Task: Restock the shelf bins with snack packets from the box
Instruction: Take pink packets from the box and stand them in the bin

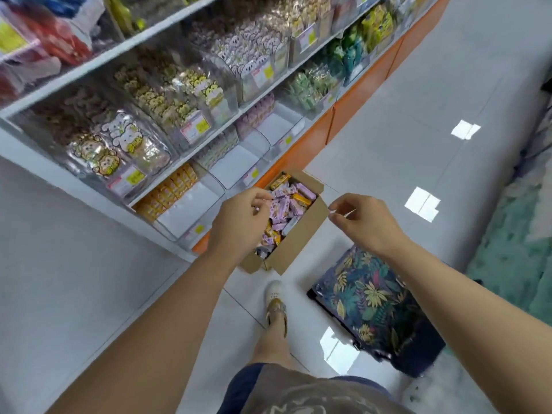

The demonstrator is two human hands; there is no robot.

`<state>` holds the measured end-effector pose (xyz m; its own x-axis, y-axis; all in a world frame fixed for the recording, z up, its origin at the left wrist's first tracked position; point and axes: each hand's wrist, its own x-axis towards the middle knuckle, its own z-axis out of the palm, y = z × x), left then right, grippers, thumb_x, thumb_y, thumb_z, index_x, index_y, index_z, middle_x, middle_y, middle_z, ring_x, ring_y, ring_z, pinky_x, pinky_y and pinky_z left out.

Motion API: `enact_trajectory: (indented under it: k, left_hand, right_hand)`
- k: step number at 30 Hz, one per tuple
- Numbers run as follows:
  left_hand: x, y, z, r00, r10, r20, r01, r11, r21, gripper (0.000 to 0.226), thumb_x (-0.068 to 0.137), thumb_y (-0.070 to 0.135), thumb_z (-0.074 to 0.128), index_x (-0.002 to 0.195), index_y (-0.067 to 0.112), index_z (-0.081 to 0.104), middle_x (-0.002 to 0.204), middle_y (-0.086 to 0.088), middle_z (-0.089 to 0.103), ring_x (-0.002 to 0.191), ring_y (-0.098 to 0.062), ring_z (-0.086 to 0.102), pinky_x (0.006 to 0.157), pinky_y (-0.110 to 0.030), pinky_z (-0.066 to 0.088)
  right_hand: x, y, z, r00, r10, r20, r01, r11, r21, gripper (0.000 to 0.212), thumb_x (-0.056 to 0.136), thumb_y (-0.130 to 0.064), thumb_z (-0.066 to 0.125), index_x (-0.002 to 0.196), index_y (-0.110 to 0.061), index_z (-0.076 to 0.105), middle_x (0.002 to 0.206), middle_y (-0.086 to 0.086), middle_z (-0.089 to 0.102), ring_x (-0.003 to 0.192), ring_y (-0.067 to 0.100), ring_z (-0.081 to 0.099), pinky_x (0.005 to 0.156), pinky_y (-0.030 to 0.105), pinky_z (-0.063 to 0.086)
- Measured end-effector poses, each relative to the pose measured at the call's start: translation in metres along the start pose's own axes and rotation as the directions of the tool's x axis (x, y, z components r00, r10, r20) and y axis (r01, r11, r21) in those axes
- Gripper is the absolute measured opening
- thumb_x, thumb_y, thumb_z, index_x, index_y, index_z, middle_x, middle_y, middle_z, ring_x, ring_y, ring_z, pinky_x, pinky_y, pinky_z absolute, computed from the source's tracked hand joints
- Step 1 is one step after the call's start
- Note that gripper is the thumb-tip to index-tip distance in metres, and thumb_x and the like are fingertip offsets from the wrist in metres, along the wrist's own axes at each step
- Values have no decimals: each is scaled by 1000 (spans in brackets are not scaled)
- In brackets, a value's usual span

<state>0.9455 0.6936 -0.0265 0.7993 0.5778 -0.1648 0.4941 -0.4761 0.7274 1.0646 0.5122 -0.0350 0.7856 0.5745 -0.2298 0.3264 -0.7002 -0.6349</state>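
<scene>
An open cardboard box stands on the floor against the shelf base, filled with purple snack packets and some orange ones. My left hand hovers over the box's left side with fingers curled and thumb against forefinger; I cannot make out anything between them. My right hand is just right of the box and pinches a thin pale strip. On the lowest shelf, a clear bin holds orange packets at the back, and its front is bare.
Two more half-filled clear bins sit further along the bottom shelf; fuller bins of animal-print packets are above. A floral-patterned stool stands right of my foot. A teal rug lies at the right.
</scene>
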Motion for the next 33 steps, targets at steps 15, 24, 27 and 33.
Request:
enact_trajectory:
  k: [15,24,27,33]
  left_hand:
    - [185,19,-23,992,-9,125,5,999,32,16,96,23,50,106,29,61,87,23,53,79,-4,57,69,-26,44]
    - [260,29,-13,994,-72,87,67,996,55,18,98,25,49,112,26,60,100,15,56,84,-10,58,75,-32,51]
    - [288,33,2,992,-117,47,113,991,74,18,97,24,49,111,25,60,103,12,59,84,-10,56,76,-31,48]
    - [328,50,39,945,-315,-90,314,949,-25,15,97,24,51,106,28,62,97,12,59,88,-15,61,83,-39,52]
  right_hand:
    - [187,-47,-34,1000,4,26,-3,999,-42,14,89,-25,60,102,-21,65,94,-5,67,85,17,62,81,38,51]
    - [286,-58,-59,986,-127,111,138,985,-100,17,92,-27,59,105,-19,65,92,-7,63,86,18,63,81,34,50]
    - [325,-46,-65,971,-162,173,185,975,-125,16,91,-27,59,104,-19,65,96,-4,67,82,16,62,79,32,49]
    - [396,-14,-86,891,-203,407,308,928,-211,13,91,-25,58,102,-21,64,93,-8,65,78,11,55,73,26,45]
